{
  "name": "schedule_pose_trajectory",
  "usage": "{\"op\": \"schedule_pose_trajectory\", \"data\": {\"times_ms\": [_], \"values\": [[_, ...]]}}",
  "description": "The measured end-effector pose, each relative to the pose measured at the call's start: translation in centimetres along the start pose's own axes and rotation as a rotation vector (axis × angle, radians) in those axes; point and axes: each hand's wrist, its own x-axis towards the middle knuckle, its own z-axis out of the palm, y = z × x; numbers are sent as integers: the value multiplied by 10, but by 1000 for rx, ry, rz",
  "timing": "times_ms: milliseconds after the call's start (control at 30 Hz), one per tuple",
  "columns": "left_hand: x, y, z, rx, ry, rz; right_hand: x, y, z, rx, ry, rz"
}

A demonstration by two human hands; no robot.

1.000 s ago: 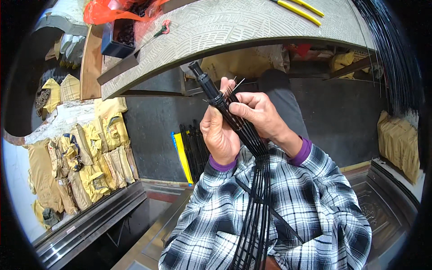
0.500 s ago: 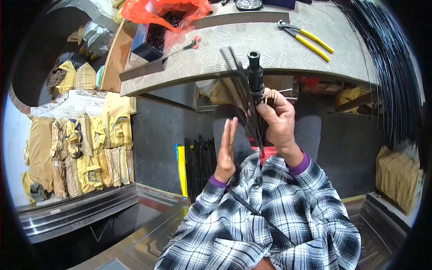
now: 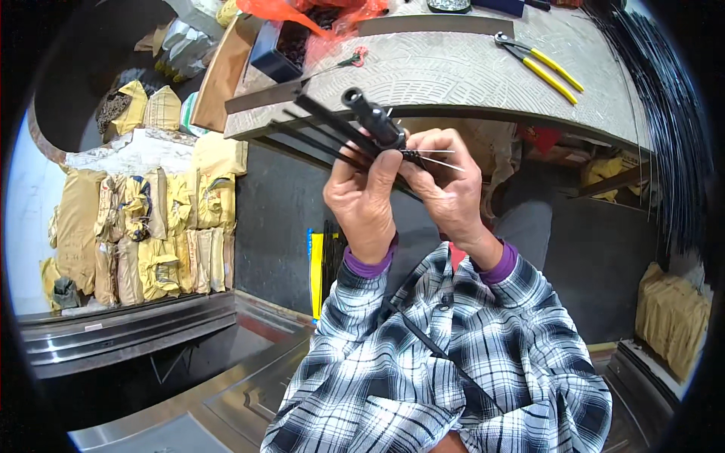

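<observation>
Fingers (image 3: pixel 387 167) of the left hand (image 3: pixel 368 211) and right hand (image 3: pixel 453 200) pinch a black rod frame (image 3: pixel 377 123) near the worktop (image 3: pixel 453 75).

No words or numbers can be read here. At the left, a small pale label (image 3: pixel 93 328) sits on the metal rail (image 3: pixel 151 323), too small to make out; farther back on that side, a paper-wrapped package (image 3: pixel 106 204) carries dark, reddish marks, too small to tell

There are two hands (image 3: pixel 365 205), two purple cuffs (image 3: pixel 369 264), one hollow-ended black tube (image 3: pixel 377 121) and one pair of pliers (image 3: pixel 550 80).
</observation>
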Motion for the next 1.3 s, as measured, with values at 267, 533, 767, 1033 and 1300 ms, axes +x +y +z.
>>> {"op": "schedule_pose_trajectory", "data": {"times_ms": [267,533,767,1033,1300], "values": [[-14,-13,-46,-41,90,68,-14,26,4,-98,-130,141],[-24,-20,-58,33,200,82,-11,32,12,-394,-172,151],[-32,-31,-53,98,164,108,-7,41,0,-82,-276,440],[-32,-34,-53,191,230,52,-19,54,5,47,-182,397],[-28,-32,-63,15,179,9,-22,45,10,137,-88,437]]}}
